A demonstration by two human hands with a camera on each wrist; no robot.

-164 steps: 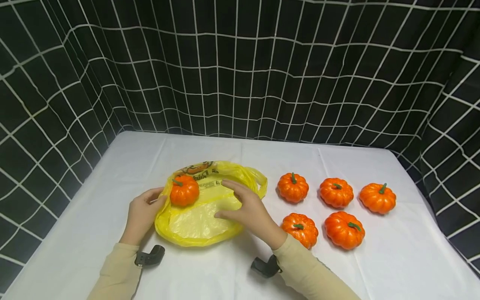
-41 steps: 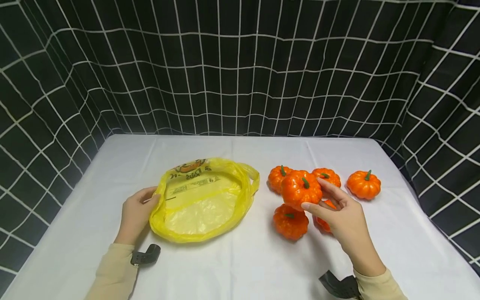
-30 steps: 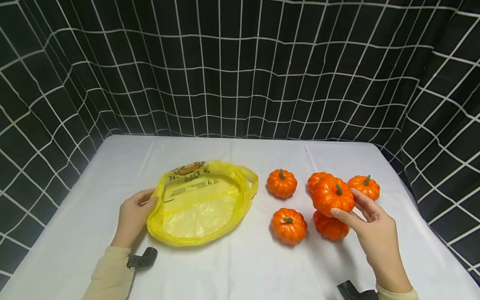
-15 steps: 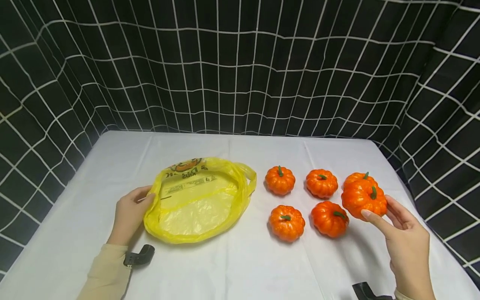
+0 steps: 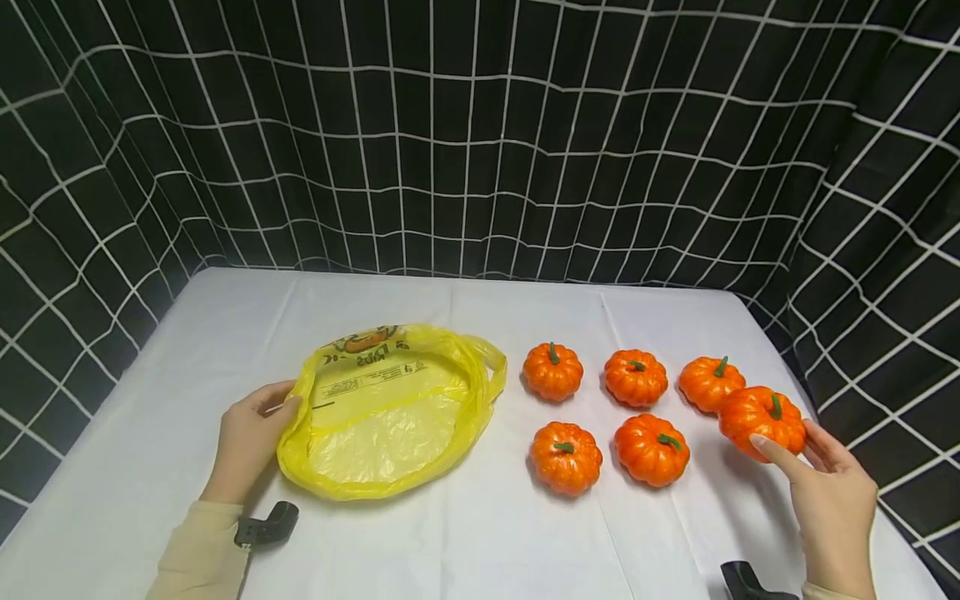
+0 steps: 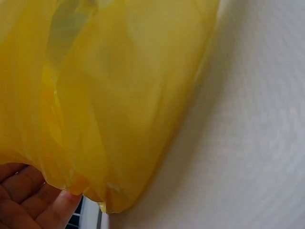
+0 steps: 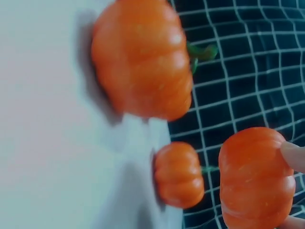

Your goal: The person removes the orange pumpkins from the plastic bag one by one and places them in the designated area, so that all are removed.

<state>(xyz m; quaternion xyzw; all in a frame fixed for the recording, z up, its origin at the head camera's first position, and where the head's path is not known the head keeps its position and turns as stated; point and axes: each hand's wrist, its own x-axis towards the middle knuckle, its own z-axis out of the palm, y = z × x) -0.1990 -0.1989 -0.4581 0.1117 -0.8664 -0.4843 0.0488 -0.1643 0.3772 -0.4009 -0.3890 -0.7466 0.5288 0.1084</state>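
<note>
My left hand (image 5: 251, 437) pinches the left rim of a yellow plastic bag (image 5: 390, 454), which lies on the table with its mouth spread wide and printing showing inside. Close up in the left wrist view, the bag's yellow side (image 6: 128, 109) hangs by my fingers (image 6: 52, 205). On the far right, my right hand (image 5: 836, 500) grips a small orange pumpkin (image 5: 757, 421) with a green stem, thumb at its front and fingers behind. It is held above the table, its shadow below. In the right wrist view this held pumpkin (image 7: 255, 181) is at the lower right.
Several more pumpkins rest right of the bag: a back row with a left one (image 5: 552, 372), a middle one (image 5: 635, 379) and a right one (image 5: 708, 383), and a front pair, one (image 5: 566, 458) beside another (image 5: 651, 450). White cloth (image 5: 480, 542) covers the table; a black gridded curtain (image 5: 465, 150) surrounds it.
Earlier a pumpkin lay inside the bag. Since then my right hand has carried a pumpkin rightward over the others to the far right, lowering it lately. My left hand stays at the rim.
</note>
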